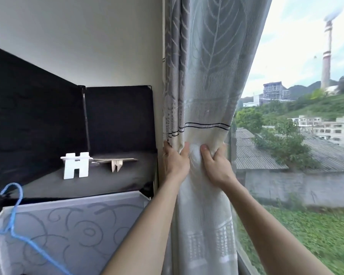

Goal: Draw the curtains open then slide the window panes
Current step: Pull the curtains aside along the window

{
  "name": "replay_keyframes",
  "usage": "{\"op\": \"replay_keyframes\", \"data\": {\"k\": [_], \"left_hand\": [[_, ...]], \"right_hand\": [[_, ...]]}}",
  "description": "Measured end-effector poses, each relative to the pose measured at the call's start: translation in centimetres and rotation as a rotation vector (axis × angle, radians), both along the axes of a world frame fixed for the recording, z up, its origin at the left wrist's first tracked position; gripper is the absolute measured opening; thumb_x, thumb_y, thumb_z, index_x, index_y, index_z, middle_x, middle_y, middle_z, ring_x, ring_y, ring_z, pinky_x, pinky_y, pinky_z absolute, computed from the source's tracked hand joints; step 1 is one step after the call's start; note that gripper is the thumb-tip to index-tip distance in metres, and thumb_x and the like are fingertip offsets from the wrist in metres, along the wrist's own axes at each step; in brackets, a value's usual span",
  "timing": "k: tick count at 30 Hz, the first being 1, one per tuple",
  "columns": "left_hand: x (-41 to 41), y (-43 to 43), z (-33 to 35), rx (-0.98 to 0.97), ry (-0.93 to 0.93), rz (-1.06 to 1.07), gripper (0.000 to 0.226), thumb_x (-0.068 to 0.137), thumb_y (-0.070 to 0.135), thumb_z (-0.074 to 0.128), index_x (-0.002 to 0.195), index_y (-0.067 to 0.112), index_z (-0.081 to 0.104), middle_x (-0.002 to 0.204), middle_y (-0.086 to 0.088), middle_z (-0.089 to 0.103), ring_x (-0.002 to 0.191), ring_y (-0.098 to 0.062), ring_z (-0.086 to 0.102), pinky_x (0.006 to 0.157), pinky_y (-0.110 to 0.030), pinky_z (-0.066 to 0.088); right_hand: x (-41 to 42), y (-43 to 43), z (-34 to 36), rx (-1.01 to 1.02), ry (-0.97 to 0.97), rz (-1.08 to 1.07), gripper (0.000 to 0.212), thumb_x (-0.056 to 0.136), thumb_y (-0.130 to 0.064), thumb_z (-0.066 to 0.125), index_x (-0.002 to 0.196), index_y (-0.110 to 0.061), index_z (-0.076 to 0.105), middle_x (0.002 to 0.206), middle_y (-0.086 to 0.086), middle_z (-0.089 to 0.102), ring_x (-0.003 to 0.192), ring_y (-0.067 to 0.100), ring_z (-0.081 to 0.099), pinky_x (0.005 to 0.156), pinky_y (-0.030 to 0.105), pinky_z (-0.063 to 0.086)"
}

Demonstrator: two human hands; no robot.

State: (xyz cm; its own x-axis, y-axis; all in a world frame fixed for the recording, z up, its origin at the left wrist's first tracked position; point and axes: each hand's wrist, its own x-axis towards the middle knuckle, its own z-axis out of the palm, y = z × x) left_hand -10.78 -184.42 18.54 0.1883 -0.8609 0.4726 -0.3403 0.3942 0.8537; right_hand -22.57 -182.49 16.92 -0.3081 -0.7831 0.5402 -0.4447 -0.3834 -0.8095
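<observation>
Two grips (pixel 176 162) (pixel 216 165) tight around curtain (pixel 205 86).

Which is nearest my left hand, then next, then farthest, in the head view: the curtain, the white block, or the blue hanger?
1. The curtain, gripped by the left hand.
2. The white block, on the dark shelf to its left.
3. The blue hanger, at the lower left edge.

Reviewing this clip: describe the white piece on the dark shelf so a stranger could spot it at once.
Left of the gathered curtain sits a black fabric shelf. On its dark top stands a white piece, upright and shaped like a blocky H. Its neighbour, a thin tan slat to its right, lies flat and low.
</observation>
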Motion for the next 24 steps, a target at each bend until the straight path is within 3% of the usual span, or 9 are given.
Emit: {"op": "replay_keyframes", "data": {"k": [2, 7, 13, 18, 24], "left_hand": [[-0.5, -2.6, 0.4, 0.028, -0.002, 0.037, 0.078, 0.099, 0.044, 0.048, 0.156, 0.008, 0.009, 0.156, -0.018, 0.029, 0.142, -0.032, 0.031, 0.109, -0.036, 0.029], [-1.2, -10.7, 0.7, 0.078, -0.066, 0.142, 0.073, 0.099, 0.041, 0.047, 0.154, 0.008, 0.013, 0.152, -0.017, 0.033, 0.138, -0.035, 0.036, 0.107, -0.043, 0.033], [-1.6, -18.2, 1.4, 0.165, -0.088, 0.234, 0.068, 0.096, 0.046, 0.049, 0.148, 0.012, 0.024, 0.144, -0.016, 0.045, 0.129, -0.036, 0.047, 0.101, -0.046, 0.043], [-2.9, -23.8, 3.2, 0.276, -0.134, 0.289, 0.065, 0.096, 0.046, 0.048, 0.144, 0.006, 0.029, 0.145, -0.014, 0.043, 0.129, -0.038, 0.046, 0.099, -0.047, 0.040], [-4.0, -28.4, 5.3, 0.360, -0.336, 0.391, 0.054, 0.099, 0.034, 0.046, 0.143, 0.006, 0.033, 0.144, -0.013, 0.047, 0.129, -0.036, 0.048, 0.097, -0.046, 0.042]], "right_hand": [[-0.1, -2.9, 0.1, -0.001, -0.006, 0.017, 0.056, 0.100, -0.044, 0.044, 0.146, -0.016, 0.027, 0.138, 0.010, 0.054, 0.127, 0.032, 0.050, 0.092, 0.028, 0.033], [-0.3, -11.0, 0.1, 0.024, -0.008, 0.034, 0.057, 0.101, -0.041, 0.044, 0.146, -0.011, 0.026, 0.133, 0.011, 0.059, 0.122, 0.033, 0.054, 0.079, 0.025, 0.031], [-0.7, -19.3, 0.5, 0.026, -0.010, 0.070, 0.063, 0.099, -0.039, 0.045, 0.151, -0.017, 0.016, 0.133, 0.013, 0.058, 0.120, 0.036, 0.055, 0.087, 0.031, 0.037], [-1.6, -25.8, 1.2, 0.077, -0.022, 0.084, 0.067, 0.100, -0.043, 0.043, 0.152, -0.018, 0.010, 0.136, 0.019, 0.056, 0.119, 0.040, 0.055, 0.089, 0.034, 0.039], [-1.9, -32.6, 2.0, 0.209, -0.009, 0.042, 0.077, 0.098, -0.053, 0.037, 0.154, -0.022, -0.006, 0.140, 0.025, 0.050, 0.123, 0.043, 0.052, 0.103, 0.043, 0.038]]}}
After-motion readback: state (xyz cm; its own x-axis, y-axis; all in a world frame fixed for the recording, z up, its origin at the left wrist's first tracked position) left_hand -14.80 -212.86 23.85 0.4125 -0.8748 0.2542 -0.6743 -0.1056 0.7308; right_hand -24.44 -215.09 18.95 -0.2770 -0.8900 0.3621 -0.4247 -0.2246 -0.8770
